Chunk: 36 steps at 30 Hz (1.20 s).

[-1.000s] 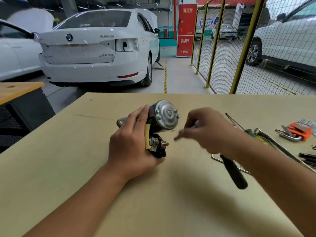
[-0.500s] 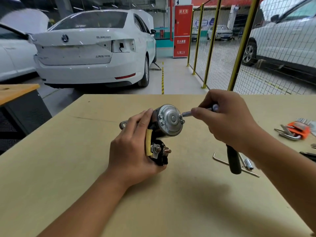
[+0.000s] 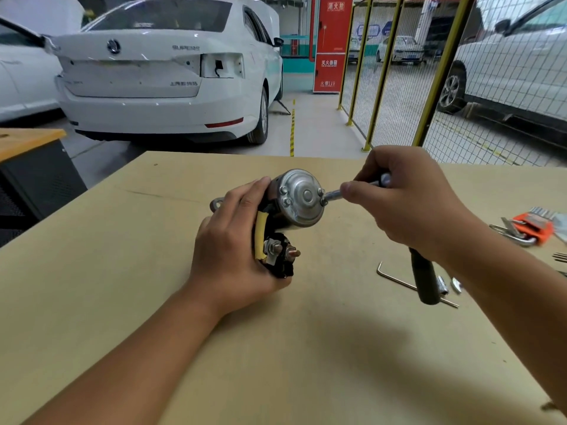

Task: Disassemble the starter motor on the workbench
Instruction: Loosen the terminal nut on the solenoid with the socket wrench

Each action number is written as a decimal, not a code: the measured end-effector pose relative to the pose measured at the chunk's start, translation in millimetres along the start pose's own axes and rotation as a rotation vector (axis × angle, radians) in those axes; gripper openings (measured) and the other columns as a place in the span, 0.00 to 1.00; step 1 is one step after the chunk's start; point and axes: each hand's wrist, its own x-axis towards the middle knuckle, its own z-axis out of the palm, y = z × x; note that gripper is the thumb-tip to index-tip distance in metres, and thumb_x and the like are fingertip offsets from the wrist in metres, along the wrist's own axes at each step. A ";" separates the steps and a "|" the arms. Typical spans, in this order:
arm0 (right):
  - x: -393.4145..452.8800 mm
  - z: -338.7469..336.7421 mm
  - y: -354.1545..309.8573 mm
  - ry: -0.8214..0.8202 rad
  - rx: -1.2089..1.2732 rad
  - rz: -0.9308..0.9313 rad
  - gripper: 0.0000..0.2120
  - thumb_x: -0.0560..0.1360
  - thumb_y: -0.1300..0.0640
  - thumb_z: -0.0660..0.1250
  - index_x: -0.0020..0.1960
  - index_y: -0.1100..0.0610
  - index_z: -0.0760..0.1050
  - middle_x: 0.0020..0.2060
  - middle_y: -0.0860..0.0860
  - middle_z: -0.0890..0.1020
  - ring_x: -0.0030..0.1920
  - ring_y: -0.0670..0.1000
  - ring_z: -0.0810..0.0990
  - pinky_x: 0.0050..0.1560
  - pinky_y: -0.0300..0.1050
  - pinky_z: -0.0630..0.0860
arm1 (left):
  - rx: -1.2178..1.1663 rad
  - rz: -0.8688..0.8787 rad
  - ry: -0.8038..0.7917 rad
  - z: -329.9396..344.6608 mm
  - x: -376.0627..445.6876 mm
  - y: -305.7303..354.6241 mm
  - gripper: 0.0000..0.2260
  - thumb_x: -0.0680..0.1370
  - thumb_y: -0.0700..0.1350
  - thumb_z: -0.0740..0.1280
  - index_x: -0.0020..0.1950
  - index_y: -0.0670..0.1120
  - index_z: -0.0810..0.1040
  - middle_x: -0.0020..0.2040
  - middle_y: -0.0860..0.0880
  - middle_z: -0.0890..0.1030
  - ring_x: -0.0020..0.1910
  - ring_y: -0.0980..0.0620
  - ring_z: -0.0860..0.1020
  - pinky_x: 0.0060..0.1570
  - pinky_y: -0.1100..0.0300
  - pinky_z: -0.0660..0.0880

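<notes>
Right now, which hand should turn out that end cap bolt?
Right. The right hand already grips the ratchet, its socket sitting on a bolt at the end cap rim. The left hand wraps the starter motor body, steadying it on the workbench.

left hand (image 3: pixel 233 243): forearm enters from near left, bare, angled up toward centre. palm down, fingers curled over the far side of the motor (image 3: pixel 294 207), thumb lying along its near left side; grips it, wrist straight.
right hand (image 3: pixel 408 200): forearm enters from the right edge, bare, angled toward centre. fingers curled round the head of a ratchet (image 3: pixel 423 277), thumb stretched left along its chrome extension, whose tip meets the motor's end cap. knuckles face up, wrist slightly bent down.
</notes>
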 end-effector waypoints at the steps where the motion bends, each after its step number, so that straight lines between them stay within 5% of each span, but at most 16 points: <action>1: 0.3 -1.2 0.1 -0.022 0.020 0.029 0.08 0.75 0.57 0.75 0.41 0.58 0.78 0.27 0.49 0.74 0.25 0.46 0.69 0.28 0.42 0.65 | 0.009 -0.006 -0.006 0.5 0.9 -0.6 0.49 0.60 0.60 0.70 0.79 0.44 0.69 0.70 0.48 0.75 0.63 0.44 0.77 0.56 0.41 0.78; 8: -1.2 1.5 -2.3 -0.060 0.273 0.281 0.09 0.77 0.61 0.72 0.44 0.62 0.73 0.24 0.54 0.67 0.22 0.50 0.63 0.24 0.40 0.61 | 0.022 -0.038 -0.038 0.6 3.9 0.9 0.50 0.59 0.62 0.69 0.79 0.44 0.68 0.69 0.45 0.73 0.67 0.42 0.73 0.65 0.45 0.71; 13: -4.0 7.8 -1.9 -0.030 0.493 0.383 0.08 0.78 0.63 0.70 0.46 0.61 0.71 0.23 0.51 0.65 0.20 0.48 0.59 0.24 0.38 0.59 | -0.068 -0.015 -0.057 -0.7 4.6 0.6 0.49 0.60 0.57 0.73 0.80 0.43 0.66 0.67 0.47 0.72 0.62 0.41 0.76 0.57 0.48 0.78; 17: -2.6 9.2 0.4 -0.027 0.395 0.268 0.09 0.78 0.60 0.71 0.43 0.59 0.73 0.20 0.47 0.67 0.21 0.49 0.62 0.26 0.40 0.61 | -0.071 -0.002 -0.054 -2.0 5.2 0.7 0.49 0.61 0.59 0.69 0.80 0.43 0.66 0.68 0.46 0.72 0.62 0.40 0.76 0.57 0.46 0.78; 24: -3.3 3.3 5.4 -0.065 -0.298 -0.351 0.07 0.77 0.55 0.72 0.44 0.54 0.75 0.35 0.48 0.80 0.36 0.39 0.75 0.35 0.38 0.68 | -0.085 0.000 -0.065 -3.3 4.5 -5.0 0.49 0.60 0.56 0.73 0.80 0.45 0.66 0.69 0.47 0.72 0.64 0.42 0.75 0.58 0.45 0.78; 27: -1.7 2.9 6.1 -0.069 -0.289 -0.324 0.07 0.77 0.54 0.73 0.45 0.54 0.76 0.36 0.49 0.81 0.35 0.40 0.76 0.35 0.38 0.68 | -0.092 0.003 -0.069 -3.1 4.6 -6.2 0.49 0.61 0.58 0.71 0.80 0.45 0.66 0.69 0.47 0.71 0.64 0.42 0.75 0.59 0.45 0.79; 31: -2.5 10.3 4.9 -0.029 -0.083 -0.058 0.08 0.76 0.52 0.73 0.42 0.49 0.75 0.34 0.46 0.77 0.29 0.43 0.74 0.31 0.40 0.65 | -0.085 0.026 -0.071 -2.5 4.6 -7.1 0.50 0.60 0.58 0.72 0.81 0.45 0.65 0.69 0.47 0.72 0.63 0.40 0.76 0.59 0.44 0.79; 36: -4.2 -0.5 0.7 -0.116 -0.468 -0.444 0.05 0.78 0.52 0.71 0.50 0.51 0.77 0.32 0.39 0.73 0.36 0.47 0.78 0.35 0.45 0.73 | -0.075 0.045 -0.066 -2.4 4.3 -8.4 0.49 0.60 0.56 0.72 0.80 0.45 0.66 0.69 0.48 0.72 0.62 0.41 0.76 0.59 0.47 0.78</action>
